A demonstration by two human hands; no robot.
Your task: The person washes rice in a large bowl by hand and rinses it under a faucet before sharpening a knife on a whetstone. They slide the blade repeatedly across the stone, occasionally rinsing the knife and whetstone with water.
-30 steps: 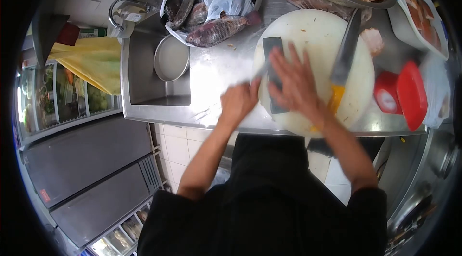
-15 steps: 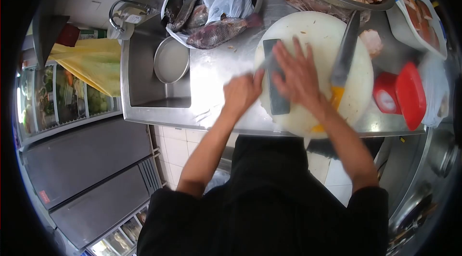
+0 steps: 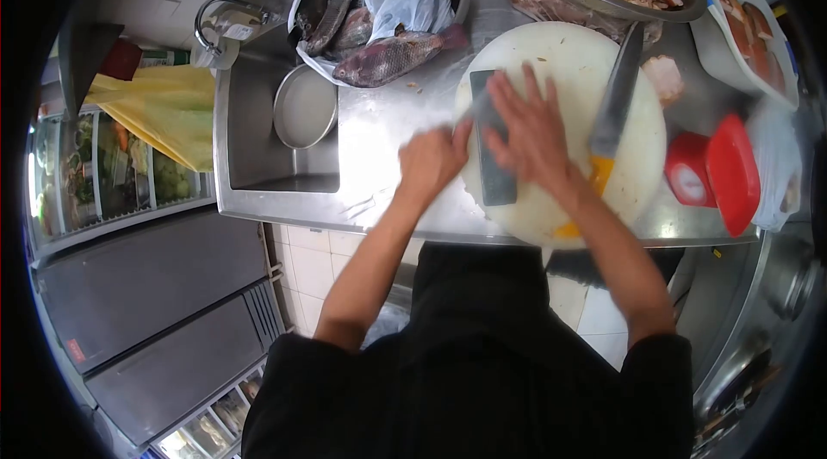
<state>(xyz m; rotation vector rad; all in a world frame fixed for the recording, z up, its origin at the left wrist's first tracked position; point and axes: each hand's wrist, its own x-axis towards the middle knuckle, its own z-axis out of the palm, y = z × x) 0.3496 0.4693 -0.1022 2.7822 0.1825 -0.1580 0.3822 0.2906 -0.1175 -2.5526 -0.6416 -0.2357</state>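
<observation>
A dark grey sharpening stone [image 3: 497, 176] lies lengthwise on the round white cutting board [image 3: 551, 45]. My left hand [image 3: 433, 157] is closed around what looks like a knife handle, just left of the stone. The knife's blade [image 3: 476, 107] is blurred and slants up over the stone. My right hand [image 3: 534, 127] lies flat with fingers spread, its fingertips at the blade over the stone; the exact contact is blurred. A large knife [image 3: 615, 106] with a yellow handle rests on the board's right side, its handle partly hidden under my right wrist.
Fish [image 3: 388, 61] and a plastic bag fill a basin beside the sink [image 3: 280, 181]. A metal bowl [image 3: 603, 4] of sliced meat stands at the back. On the right are a red scale [image 3: 692, 168], a white tray [image 3: 724, 54] of meat and a meat piece [image 3: 663, 78].
Almost nothing differs. Both hands stay over the stone with only a slight blurred motion, and the whole view has shifted a little.
</observation>
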